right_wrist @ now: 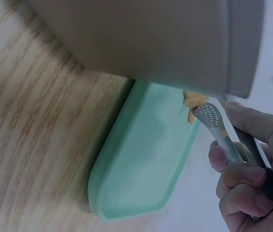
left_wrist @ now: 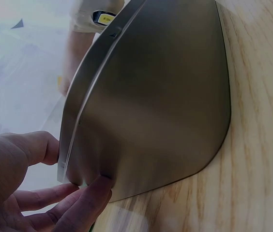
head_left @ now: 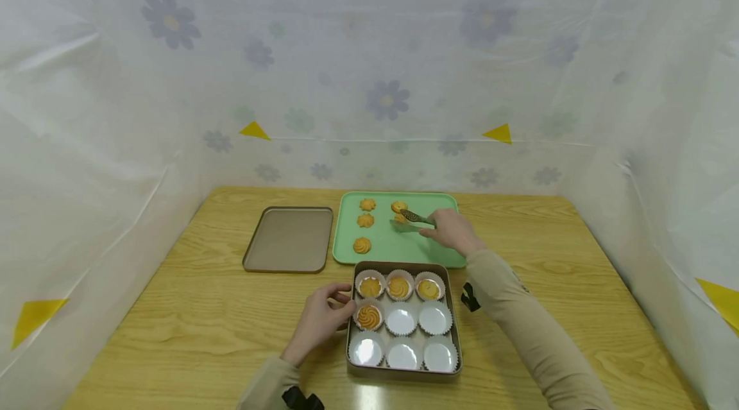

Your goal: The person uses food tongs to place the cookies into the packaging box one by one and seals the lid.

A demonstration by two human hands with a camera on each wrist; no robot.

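Note:
My right hand (head_left: 453, 230) holds a pair of tongs (head_left: 418, 217) over the green tray (head_left: 424, 249). In the right wrist view, their perforated tip (right_wrist: 208, 115) overlaps a golden piped cookie (right_wrist: 193, 100). Another cookie (head_left: 399, 206) lies just beyond the tongs. The left hand (head_left: 324, 319) pinches the left wall of a deep square metal tin (head_left: 404, 374), thumb at the rim and fingertips against the outer side (left_wrist: 160, 96). White paper cups (head_left: 401, 319) fill the tin in rows. Cookies sit in the far row and in the middle row's left cup (head_left: 368, 317).
Three cookies (head_left: 365, 221) form a column on the green tray's left side. A flat brown lid-like tray (head_left: 288, 240) lies left of it on the wooden table (head_left: 219, 307). White flower-patterned sheeting (head_left: 323, 76) surrounds the table's back and sides.

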